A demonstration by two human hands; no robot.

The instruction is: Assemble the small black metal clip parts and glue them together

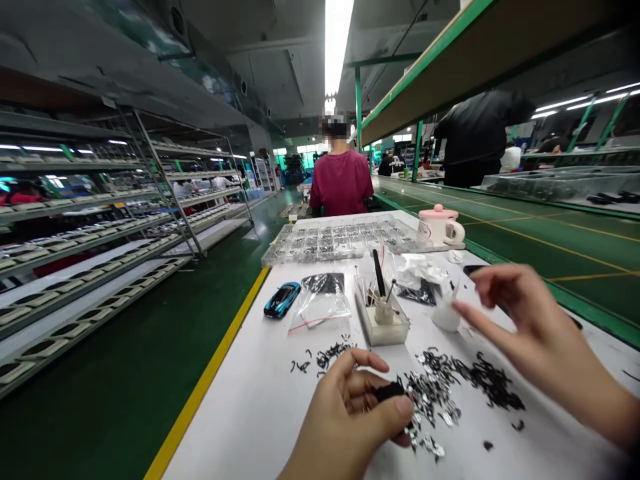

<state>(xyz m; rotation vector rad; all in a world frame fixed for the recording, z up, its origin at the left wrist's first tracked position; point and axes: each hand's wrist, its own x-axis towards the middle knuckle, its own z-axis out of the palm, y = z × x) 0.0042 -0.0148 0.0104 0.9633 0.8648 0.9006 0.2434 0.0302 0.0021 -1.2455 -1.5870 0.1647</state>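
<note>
Two hands work low over the white counter [235,427]. The left hand [340,427] is clamped, thumb against fingers, on a dark clump of small parts [388,392], pinched tight, it seems, so the tiny pieces do not slip away. Just beyond its fingertips, toward the right hand, lies a loose scatter of black and silver metal pieces [435,393], spread thin, probably so that single pieces can be seen and separated. The right hand [540,340] hangs open above the far edge of that scatter, fingers apart and holding nothing that shows, nearest a small white bottle [446,317]. Ahead of the left hand stand a clear box with a bottle and slim tools [385,339] and a clear bag of black parts [323,303], with a blue toy car [283,300] further left. Farther ahead, a clear compartment tray [345,240] of small parts lies across the counter, perhaps kept within reach, beside a pink-lidded mug [440,227].
</note>
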